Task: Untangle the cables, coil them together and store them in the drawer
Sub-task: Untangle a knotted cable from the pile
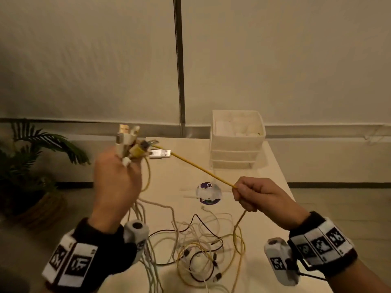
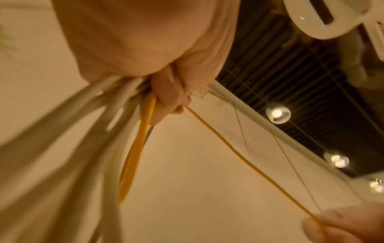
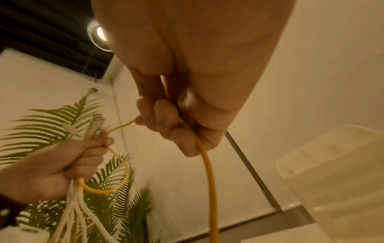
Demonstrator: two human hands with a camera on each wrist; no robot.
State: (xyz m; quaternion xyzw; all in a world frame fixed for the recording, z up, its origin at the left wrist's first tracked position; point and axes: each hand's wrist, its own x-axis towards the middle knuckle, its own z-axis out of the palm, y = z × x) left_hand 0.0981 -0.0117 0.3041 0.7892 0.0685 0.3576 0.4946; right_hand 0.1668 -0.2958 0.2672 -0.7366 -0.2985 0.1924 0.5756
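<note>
My left hand [image 1: 118,178] is raised above the table's left side and grips a bundle of cable ends [image 1: 135,144], white and yellow plugs sticking up from the fist. White cables [image 2: 62,148] hang down from it. A yellow cable [image 1: 201,169] runs taut from that bundle to my right hand [image 1: 254,195], which grips it in a fist [image 3: 166,125]; the cable [image 3: 209,180] drops below the fist to the table. A tangle of white, yellow and dark cables [image 1: 203,246] lies on the table near the front. The white drawer unit [image 1: 237,140] stands at the table's back right.
A round purple and white sticker [image 1: 209,193] marks the middle of the pale table [image 1: 273,170]. A potted palm [image 1: 27,166] stands on the floor to the left. A dark vertical pole [image 1: 179,81] runs up the wall behind.
</note>
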